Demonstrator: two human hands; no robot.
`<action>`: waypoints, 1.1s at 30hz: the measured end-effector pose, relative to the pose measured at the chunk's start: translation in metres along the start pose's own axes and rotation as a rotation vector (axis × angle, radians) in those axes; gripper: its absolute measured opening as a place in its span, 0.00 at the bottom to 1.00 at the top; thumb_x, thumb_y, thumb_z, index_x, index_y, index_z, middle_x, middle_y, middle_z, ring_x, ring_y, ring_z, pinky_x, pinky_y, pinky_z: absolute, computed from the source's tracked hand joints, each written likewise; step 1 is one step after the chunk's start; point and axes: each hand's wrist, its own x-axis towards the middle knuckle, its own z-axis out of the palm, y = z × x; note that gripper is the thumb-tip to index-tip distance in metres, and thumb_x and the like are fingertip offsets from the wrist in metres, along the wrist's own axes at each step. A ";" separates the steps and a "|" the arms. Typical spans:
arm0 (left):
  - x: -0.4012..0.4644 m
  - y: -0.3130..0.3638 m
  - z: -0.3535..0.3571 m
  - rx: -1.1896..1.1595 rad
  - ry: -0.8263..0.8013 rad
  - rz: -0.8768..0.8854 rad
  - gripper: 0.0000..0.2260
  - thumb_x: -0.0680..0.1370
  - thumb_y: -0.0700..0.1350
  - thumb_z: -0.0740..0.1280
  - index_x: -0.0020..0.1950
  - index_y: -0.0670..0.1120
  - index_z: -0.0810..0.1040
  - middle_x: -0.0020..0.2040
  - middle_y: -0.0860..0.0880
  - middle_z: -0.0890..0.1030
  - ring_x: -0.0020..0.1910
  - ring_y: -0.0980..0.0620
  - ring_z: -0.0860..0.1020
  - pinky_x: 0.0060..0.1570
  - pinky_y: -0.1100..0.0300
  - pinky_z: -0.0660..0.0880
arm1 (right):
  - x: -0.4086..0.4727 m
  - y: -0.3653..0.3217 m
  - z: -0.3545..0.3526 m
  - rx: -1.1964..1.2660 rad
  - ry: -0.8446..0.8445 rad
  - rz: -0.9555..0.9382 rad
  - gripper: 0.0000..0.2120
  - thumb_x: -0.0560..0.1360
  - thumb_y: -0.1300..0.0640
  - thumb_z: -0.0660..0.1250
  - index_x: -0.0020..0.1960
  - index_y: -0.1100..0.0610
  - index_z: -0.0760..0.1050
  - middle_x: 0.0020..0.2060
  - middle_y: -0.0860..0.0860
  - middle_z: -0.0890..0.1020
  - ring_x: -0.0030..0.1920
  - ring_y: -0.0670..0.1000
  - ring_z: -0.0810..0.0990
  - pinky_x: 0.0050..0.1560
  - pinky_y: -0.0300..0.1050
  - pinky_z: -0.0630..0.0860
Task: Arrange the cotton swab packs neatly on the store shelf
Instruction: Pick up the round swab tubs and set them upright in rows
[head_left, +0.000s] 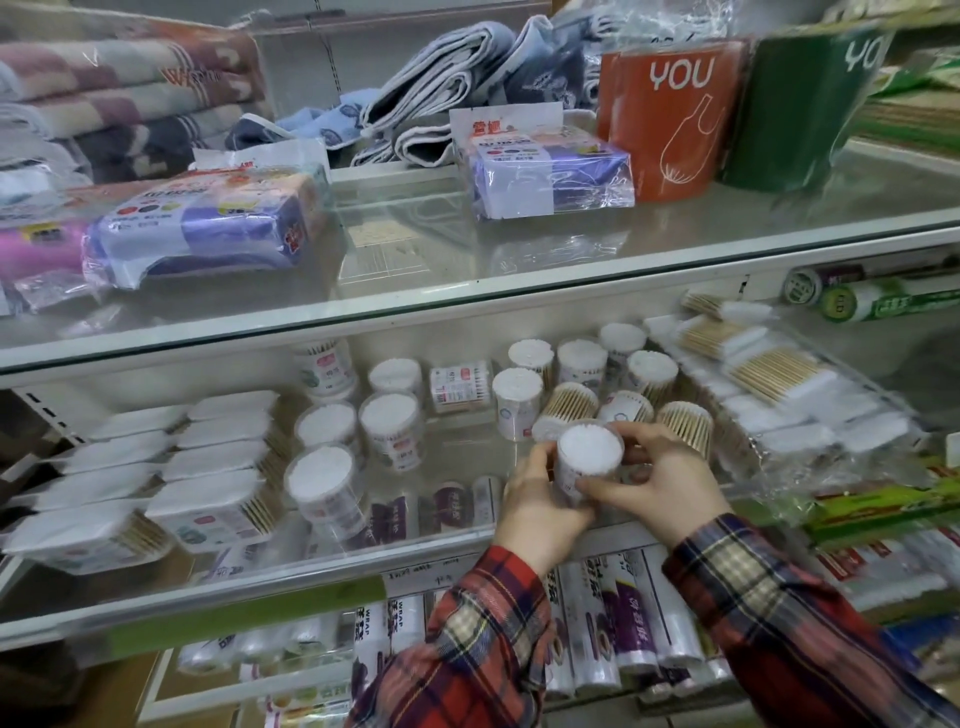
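Both hands, left (540, 499) and right (662, 480), curl their fingers round one upright swab tub (588, 460) at the front of the glass shelf (441, 545). Just behind it lie toppled tubs (571, 408) among standing ones. Setting it down carelessly could knock neighbours over, since they crowd closely and the glass looks slick.

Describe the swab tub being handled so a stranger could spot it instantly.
On the middle glass shelf, right of centre near the front edge, find the round clear cotton swab tub. Unlike its neighbours, it is gripped by both hands, left hand and right hand.
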 end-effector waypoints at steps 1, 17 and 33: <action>0.000 0.000 0.000 0.004 0.001 0.011 0.29 0.65 0.49 0.72 0.65 0.54 0.71 0.60 0.51 0.79 0.60 0.52 0.76 0.61 0.52 0.74 | 0.001 0.000 0.000 -0.008 0.009 0.000 0.33 0.60 0.50 0.80 0.62 0.54 0.74 0.53 0.50 0.76 0.48 0.46 0.77 0.52 0.41 0.75; -0.025 0.008 -0.064 -0.434 0.051 0.034 0.16 0.76 0.35 0.67 0.62 0.47 0.76 0.57 0.51 0.81 0.56 0.57 0.79 0.47 0.69 0.77 | 0.016 -0.030 0.000 0.481 -0.075 -0.019 0.23 0.59 0.54 0.81 0.51 0.45 0.79 0.48 0.46 0.84 0.52 0.45 0.81 0.51 0.44 0.79; -0.026 -0.011 -0.106 -0.720 -0.187 -0.236 0.28 0.65 0.43 0.75 0.63 0.40 0.76 0.55 0.43 0.84 0.54 0.48 0.82 0.53 0.60 0.78 | 0.002 -0.054 0.025 0.031 -0.172 -0.546 0.30 0.64 0.39 0.72 0.64 0.38 0.68 0.59 0.38 0.74 0.60 0.36 0.72 0.58 0.28 0.68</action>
